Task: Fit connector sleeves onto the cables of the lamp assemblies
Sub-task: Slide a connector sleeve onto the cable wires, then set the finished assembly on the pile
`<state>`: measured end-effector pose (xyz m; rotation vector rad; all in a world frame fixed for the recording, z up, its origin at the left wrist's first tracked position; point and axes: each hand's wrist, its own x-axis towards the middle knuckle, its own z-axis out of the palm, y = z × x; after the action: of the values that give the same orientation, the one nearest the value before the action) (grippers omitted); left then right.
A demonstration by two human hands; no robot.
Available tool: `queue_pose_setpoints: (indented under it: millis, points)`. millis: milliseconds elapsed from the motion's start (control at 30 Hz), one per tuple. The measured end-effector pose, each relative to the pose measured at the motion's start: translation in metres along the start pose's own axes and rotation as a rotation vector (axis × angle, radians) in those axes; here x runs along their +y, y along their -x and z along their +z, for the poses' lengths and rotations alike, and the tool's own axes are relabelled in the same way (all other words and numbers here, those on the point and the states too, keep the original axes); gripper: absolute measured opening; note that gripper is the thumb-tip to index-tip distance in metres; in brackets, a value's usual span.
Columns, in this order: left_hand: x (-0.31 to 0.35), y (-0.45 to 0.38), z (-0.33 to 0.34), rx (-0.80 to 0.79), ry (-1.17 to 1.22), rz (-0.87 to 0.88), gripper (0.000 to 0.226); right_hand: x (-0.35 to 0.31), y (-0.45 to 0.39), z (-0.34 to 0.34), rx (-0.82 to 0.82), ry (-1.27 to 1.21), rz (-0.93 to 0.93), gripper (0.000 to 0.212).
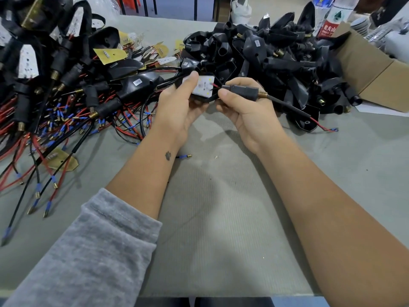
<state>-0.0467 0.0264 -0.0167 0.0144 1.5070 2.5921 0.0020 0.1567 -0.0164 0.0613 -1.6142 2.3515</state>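
While the sleeve sits close behind the board, the current piece looks nearly fitted, as a judgement.
Progress: the sleeve (pixel 242 92) is already threaded on the cable (pixel 287 105); it seems to need only a last push toward the board (pixel 204 86).
Done: a heap of assemblies (pixel 44 85) with sleeves and wires lies at 10 o'clock on the bench (pixel 221 218); whether all are finished I cannot tell.
Left: a pile of black housings (pixel 276 58) at 1 o'clock, beside a carton (pixel 371 69), suggests plenty more work.
Left hand (pixel 179 103): fingers curled round the board, thumb on its top edge.
Right hand (pixel 241 109): pinches the sleeve, thumb on its near end.
Sleeve: black, ribbed, with a brass threaded end pointing to 3 o'clock.
Cable: black sheath running toward 4 o'clock, ending in a red wire with a blue terminal (pixel 333 129) on the bench.
Board: white, small, with yellow dots; red wire at its right edge.
Place: held above the bench, at 12 o'clock from the wrists.
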Motion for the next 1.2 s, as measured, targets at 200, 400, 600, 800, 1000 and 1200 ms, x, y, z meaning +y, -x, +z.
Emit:
queue_pose_setpoints:
  millis: [200,400,600,800,1000,1200]
  points:
    - [0.001,-0.004,-0.004,0.105,-0.088,0.045,0.008,0.005,0.001,-0.001,-0.042,0.576,-0.126,0.029]
    - [0.008,-0.008,-0.013,0.205,-0.083,0.196,0.009,-0.002,0.002,-0.004,-0.073,0.438,-0.109,0.031]
    - [0.004,-0.015,-0.011,0.200,-0.219,0.058,0.041,-0.012,0.007,-0.003,-0.027,0.581,-0.188,0.014]
    - [0.029,-0.013,-0.018,0.205,-0.276,-0.020,0.013,0.000,0.012,0.013,-0.100,0.957,-0.489,0.012]
    - [0.095,-0.011,-0.048,0.165,-0.639,0.166,0.010,0.006,0.015,0.077,-0.365,1.259,-0.850,0.017]
    - [0.169,-0.020,-0.093,0.225,-0.976,0.433,0.012,0.006,-0.002,0.172,-0.546,1.225,-0.779,0.037]
